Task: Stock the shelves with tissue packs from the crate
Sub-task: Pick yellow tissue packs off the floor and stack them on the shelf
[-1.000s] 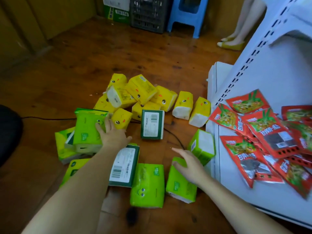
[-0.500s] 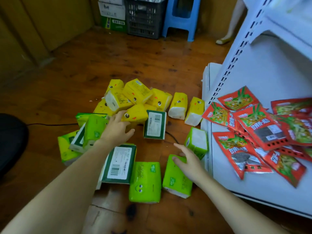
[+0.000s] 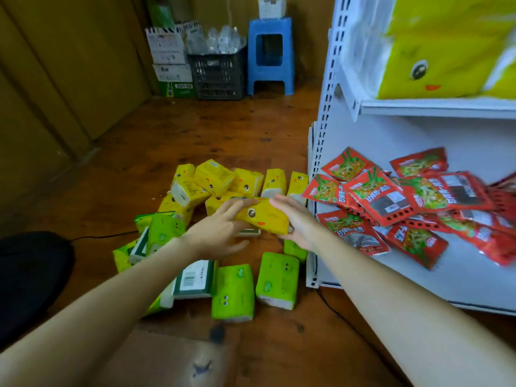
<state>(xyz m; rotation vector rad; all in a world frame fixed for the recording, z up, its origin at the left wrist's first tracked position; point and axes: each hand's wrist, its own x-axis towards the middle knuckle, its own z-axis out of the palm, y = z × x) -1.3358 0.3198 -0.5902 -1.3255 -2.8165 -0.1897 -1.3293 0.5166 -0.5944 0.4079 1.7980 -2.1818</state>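
A yellow tissue pack [image 3: 264,217] is held between the left hand [image 3: 220,230] and the right hand [image 3: 300,223], one at each end; the fingers of both are kept nearly straight and pressed against the wrapper, not curled round it. The pack is carried clear of the floor, above the loose packs. Its long axis runs from hand to hand, dipping slightly toward the right.

The shelves lie to the right, so the right hand is the nearer one, and a sideways transfer along the pack's own axis is judged to be the next requirement. Just beside the right hand stands the perforated upright [image 3: 325,121], the likeliest obstruction. Much of the lower shelf [image 3: 418,275] is covered by red snack packets [image 3: 371,191]. A large yellow pack [image 3: 435,51] is seen on the upper shelf [image 3: 435,108]. Further yellow packs [image 3: 215,177] and green packs [image 3: 233,291] lie on the floor. A dark crate [image 3: 217,76] stands well apart by the far wall.
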